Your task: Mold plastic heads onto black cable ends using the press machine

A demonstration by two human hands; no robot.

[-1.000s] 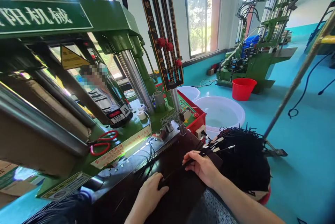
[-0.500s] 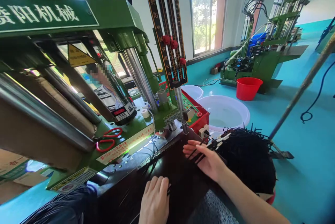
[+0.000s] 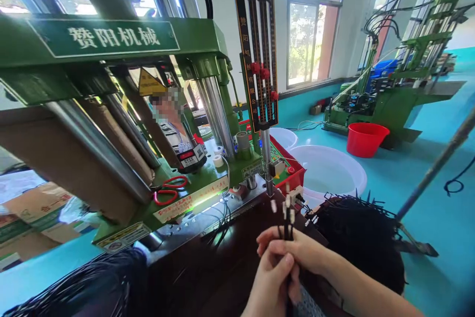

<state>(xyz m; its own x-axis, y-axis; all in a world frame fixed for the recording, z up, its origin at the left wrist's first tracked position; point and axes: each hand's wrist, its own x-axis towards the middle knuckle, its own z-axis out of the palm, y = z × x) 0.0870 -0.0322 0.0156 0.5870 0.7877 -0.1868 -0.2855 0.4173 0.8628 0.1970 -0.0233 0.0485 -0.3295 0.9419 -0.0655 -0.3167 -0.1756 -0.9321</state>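
In front of me a small bunch of black cables (image 3: 286, 232) stands upright, with pale connector tips (image 3: 288, 204) at the top. My right hand (image 3: 306, 251) wraps round the bunch from the right, fingers curled. Just below, my left hand (image 3: 270, 277) grips the same bunch, its thumb across the front. The two hands touch, and they hide the middle of the cables. Beneath them lies a dark tabletop (image 3: 208, 277). A few loose black cables (image 3: 222, 230) reach from the machine's edge onto it.
The green press (image 3: 202, 35) fills the left, with red-handled scissors (image 3: 166, 197) on its bed. A large pile of black cables (image 3: 359, 238) stands at right; another cable bundle (image 3: 92, 277) lies lower left. Behind are a white tub (image 3: 356, 173), a red bucket (image 3: 367, 140) and a person (image 3: 174, 131).
My left hand has moved right and up to join my right hand. The right hand has closed round the cables, which now point upward. The view has swung left.
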